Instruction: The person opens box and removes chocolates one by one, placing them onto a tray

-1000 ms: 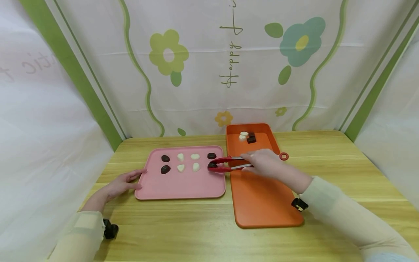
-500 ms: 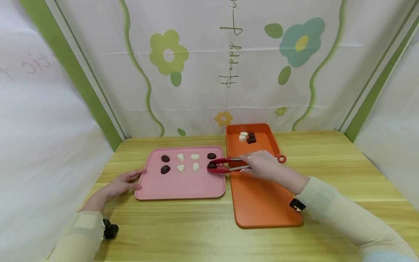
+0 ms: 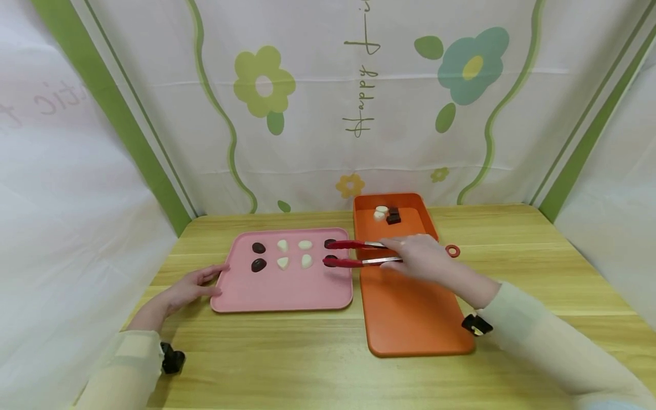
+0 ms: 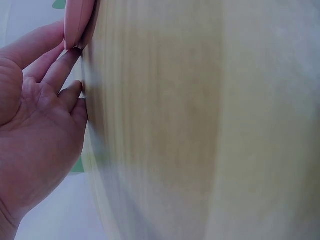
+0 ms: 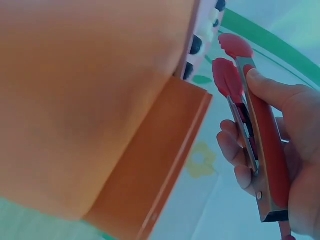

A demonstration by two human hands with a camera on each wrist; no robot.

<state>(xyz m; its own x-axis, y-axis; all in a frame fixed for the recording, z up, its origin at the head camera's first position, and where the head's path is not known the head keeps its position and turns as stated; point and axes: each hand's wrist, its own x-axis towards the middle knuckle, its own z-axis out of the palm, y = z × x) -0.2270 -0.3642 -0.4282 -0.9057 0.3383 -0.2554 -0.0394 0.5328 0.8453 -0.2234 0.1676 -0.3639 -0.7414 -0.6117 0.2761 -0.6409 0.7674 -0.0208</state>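
Note:
My left hand [image 3: 187, 290] rests at the left rim of the pink tray [image 3: 282, 293], thumb and fingers spread and touching its edge. In the left wrist view, the fingertips meet the tray's edge just above the wood. My right hand [image 3: 422, 256] grips red-tipped tongs [image 3: 376, 260], their ends spread apart over the tray's right side. The tips partly cover two dark chocolates [image 3: 328, 243]; I see nothing pinched between them. White chocolates [image 3: 306, 261] and two other dark chocolates [image 3: 258, 265] lie in rows to the left. The right wrist view shows the thumb along one handle.
An orange box [image 3: 371, 228] stands at the back right, with white and dark chocolates [image 3: 393, 218] inside. An orange lid-like board [image 3: 417, 322] lies in front of it, under the right forearm. A patterned cloth [image 3: 307, 142] hangs behind the wooden table [image 3: 266, 353].
The tong tips have spread apart and risen off the nearer dark chocolate, which stays on the tray. My right hand has shifted slightly right. The left hand keeps its place.

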